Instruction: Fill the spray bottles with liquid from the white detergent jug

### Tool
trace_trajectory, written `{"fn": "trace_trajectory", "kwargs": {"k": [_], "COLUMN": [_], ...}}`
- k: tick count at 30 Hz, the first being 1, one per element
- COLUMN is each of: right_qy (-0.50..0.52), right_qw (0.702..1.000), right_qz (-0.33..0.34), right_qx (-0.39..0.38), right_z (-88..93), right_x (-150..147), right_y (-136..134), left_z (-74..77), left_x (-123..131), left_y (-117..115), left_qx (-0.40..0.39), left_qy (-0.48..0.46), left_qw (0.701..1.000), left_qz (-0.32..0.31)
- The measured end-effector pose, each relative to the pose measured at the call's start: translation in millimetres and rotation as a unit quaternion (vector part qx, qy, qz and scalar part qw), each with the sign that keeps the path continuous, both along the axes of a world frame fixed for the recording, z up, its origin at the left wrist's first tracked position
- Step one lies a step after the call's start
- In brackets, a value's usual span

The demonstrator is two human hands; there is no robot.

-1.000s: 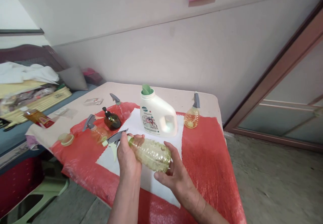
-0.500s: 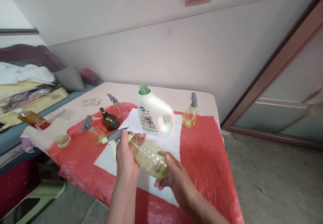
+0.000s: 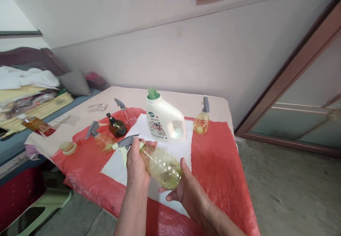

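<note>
A clear yellowish ribbed spray bottle (image 3: 163, 165) lies tilted in front of me, its grey-and-green trigger head pointing left. My left hand (image 3: 137, 162) is closed round its neck, just below the trigger. Against the bottle's base rests my right hand (image 3: 190, 190), with the thumb up along the end and the fingers curled beneath. A little greenish liquid seems to sit near the base. Behind it, a large white detergent jug (image 3: 166, 122) with a green cap stands upright on a white cloth (image 3: 144, 124).
Left on the red cover (image 3: 221, 158) are an orange-tinted spray bottle (image 3: 102, 141), a dark pump bottle (image 3: 117, 127), a clear spray bottle (image 3: 127, 114) and a round lidded jar (image 3: 68, 148). Another spray bottle (image 3: 201, 123) stands right. An amber bottle (image 3: 37, 125) lies far left.
My right thumb has slid off the bottle's side to its end, and the right fingers have shifted under the base. The left hand keeps its hold.
</note>
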State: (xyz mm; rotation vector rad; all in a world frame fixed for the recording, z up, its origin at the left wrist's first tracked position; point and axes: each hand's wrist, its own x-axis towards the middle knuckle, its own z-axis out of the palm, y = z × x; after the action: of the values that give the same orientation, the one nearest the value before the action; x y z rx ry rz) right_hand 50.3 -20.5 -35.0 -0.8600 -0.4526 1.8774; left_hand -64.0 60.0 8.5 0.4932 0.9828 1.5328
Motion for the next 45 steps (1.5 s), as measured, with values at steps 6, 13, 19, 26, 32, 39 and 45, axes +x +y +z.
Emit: {"fn": "trace_trajectory", "kwargs": {"k": [6,13,19,26,32,39,45], "right_qy": [-0.077,-0.118,-0.547,-0.683,-0.621,-0.566,-0.584], "right_qw": [0.989,0.988,0.779,0.656,0.744,0.792,0.739], "right_qz": [-0.109,-0.047,-0.092,-0.107,-0.034,-0.152,-0.322], "right_qx": [0.066,0.086,0.292,0.303,0.245,0.170,0.093], "right_z": [14.1,2.7,-3.3,-9.9,-0.7,0.6,-15.4], "right_x": [1.5,4.6,8.2,3.5,17.3,83.8,167.2], "right_y": [-3.3,0.8,-1.7,-2.9,-2.7,3.0,36.6], "left_z": [-1.5,-0.6,-8.1,2.9,-7.1,-15.3,-14.5], "left_x": [-1.2,0.3,6.8,27.4,30.5,28.2,18.3], "left_y": [0.6,0.2,-5.9,-26.1,-30.5,-25.6,-13.3], "left_qx": [-0.014,-0.016,0.012,0.151,0.118,0.138,0.072], "left_qy": [0.001,0.028,0.204,0.461,0.422,0.399,0.419], "left_qw": [1.000,0.999,0.979,0.864,0.866,0.851,0.877], "left_qz": [0.006,0.019,-0.021,-0.135,-0.243,-0.312,-0.224]}}
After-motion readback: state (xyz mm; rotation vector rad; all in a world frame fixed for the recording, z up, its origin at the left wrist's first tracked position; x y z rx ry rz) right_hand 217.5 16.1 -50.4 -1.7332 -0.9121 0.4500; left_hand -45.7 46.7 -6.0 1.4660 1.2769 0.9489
